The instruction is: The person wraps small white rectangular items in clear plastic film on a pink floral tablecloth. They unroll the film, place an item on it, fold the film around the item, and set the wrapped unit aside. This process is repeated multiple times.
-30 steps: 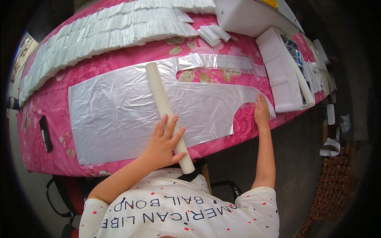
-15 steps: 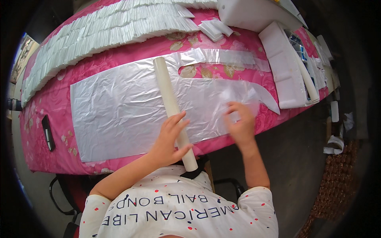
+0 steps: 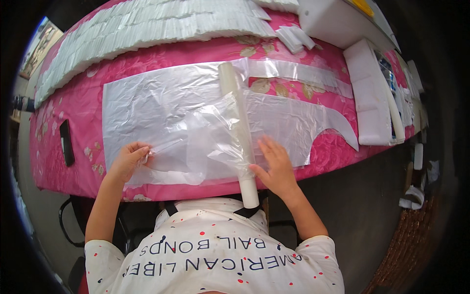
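Two hands: left hand [image 3: 131, 159] pinches the plastic sheet [image 3: 142, 105] on pink cloth [image 3: 88, 132]; right hand [image 3: 276, 166] rests open beside the pale tube [image 3: 228, 81]. Apparent step: folding sheet over tube; next move calls for smoothing.

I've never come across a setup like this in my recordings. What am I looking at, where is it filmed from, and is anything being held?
There is no machine here: a person works with bare hands. The camera is a wide fisheye worn on the head, looking down, so straight edges bend.

On a pink flowered tablecloth lies a thin, silvery-clear plastic sheet, with a pale cylindrical tube across it. Behind are rows of white folded packets; at the right, a white foam box.

The left hand pinches some of the plastic, part of which covers the tube. The right hand rests beside the tube, apparently gripping nothing.
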{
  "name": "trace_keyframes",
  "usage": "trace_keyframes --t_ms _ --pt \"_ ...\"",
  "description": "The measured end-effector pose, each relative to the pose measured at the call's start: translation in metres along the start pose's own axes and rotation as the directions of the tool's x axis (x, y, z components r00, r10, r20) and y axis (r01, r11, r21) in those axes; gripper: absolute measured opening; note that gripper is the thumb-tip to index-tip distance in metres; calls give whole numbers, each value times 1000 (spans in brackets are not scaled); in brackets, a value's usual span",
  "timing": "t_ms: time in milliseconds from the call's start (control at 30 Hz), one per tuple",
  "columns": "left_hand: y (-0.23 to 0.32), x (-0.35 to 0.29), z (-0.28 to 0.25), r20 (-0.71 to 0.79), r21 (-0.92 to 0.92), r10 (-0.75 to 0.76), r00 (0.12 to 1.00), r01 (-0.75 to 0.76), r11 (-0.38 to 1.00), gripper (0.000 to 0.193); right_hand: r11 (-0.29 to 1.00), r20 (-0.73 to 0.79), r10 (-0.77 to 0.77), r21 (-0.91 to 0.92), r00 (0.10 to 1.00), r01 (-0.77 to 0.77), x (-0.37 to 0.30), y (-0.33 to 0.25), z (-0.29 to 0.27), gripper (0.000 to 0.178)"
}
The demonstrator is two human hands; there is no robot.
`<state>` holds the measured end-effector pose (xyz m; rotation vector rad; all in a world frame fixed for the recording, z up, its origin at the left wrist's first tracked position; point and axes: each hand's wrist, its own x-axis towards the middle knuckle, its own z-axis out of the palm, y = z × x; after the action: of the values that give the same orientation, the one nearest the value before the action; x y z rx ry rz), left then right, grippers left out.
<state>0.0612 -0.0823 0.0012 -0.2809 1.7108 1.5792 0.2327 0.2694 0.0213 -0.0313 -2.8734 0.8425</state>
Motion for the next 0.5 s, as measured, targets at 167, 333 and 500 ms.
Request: trace_keyframes --t_ms 167,333,500 --pt "9 -7 15 51 84 -32 998 27 996 27 985 8 -174 12 985 174 17 -35 16 64" --pt "12 -7 27 126 145 19 992 -37 989 36 985 76 -171 8 982 171 48 -96 47 86" --pt "5 -7 27 134 202 62 989 -89 975 27 995 390 -12 -91 921 51 74 -121 65 95"
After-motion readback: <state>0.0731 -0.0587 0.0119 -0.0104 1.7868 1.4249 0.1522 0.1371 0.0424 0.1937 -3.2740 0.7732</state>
